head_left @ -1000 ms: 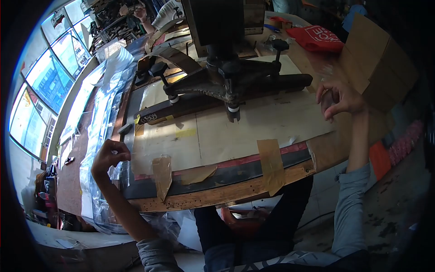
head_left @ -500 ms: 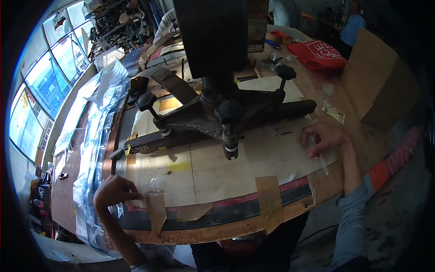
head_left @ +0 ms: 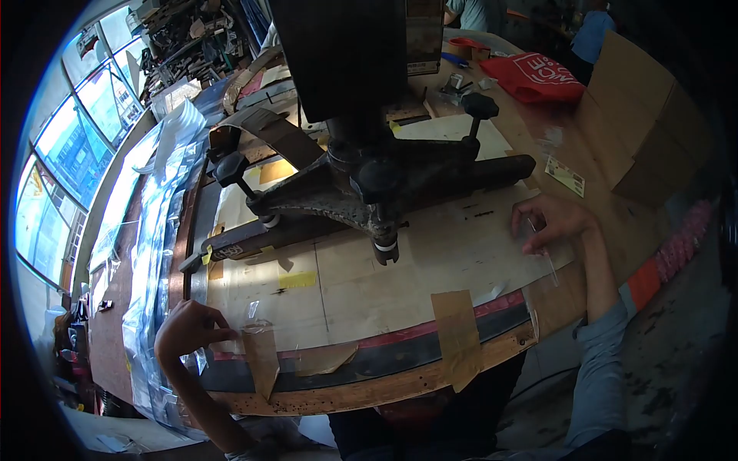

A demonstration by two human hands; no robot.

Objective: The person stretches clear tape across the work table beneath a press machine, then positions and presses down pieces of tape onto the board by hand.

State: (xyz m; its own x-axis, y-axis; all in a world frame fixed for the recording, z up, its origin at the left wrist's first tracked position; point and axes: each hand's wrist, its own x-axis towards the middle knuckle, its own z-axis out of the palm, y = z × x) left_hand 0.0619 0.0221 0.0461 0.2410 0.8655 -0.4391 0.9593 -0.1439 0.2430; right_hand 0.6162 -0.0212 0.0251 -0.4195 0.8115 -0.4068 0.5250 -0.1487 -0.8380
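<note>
My left hand (head_left: 188, 329) is at the near left corner of a pale wood-veneer sheet (head_left: 369, 288), thumb and finger pinched. Clear plastic film (head_left: 254, 310) glints right at those fingertips. Over the right end of the sheet, my right hand (head_left: 560, 221) pinches the edge of clear film (head_left: 552, 267), which shows as a thin bright streak. How far the film spreads between the hands is hard to see. Strips of brown tape (head_left: 456, 334) cross the sheet's near edge, over a red and black band (head_left: 400, 349).
A black clamp frame (head_left: 330, 180) on a column stands over the sheet's middle. Plastic sheeting (head_left: 157, 253) lies left. At right are a cardboard box (head_left: 626, 115), a red bag (head_left: 534, 77) and a printed label (head_left: 565, 177). Other people (head_left: 477, 17) are in the background.
The view has shifted slightly, moving the clamp frame left and up. Both hands keep their pinched grip in nearly the same places.
</note>
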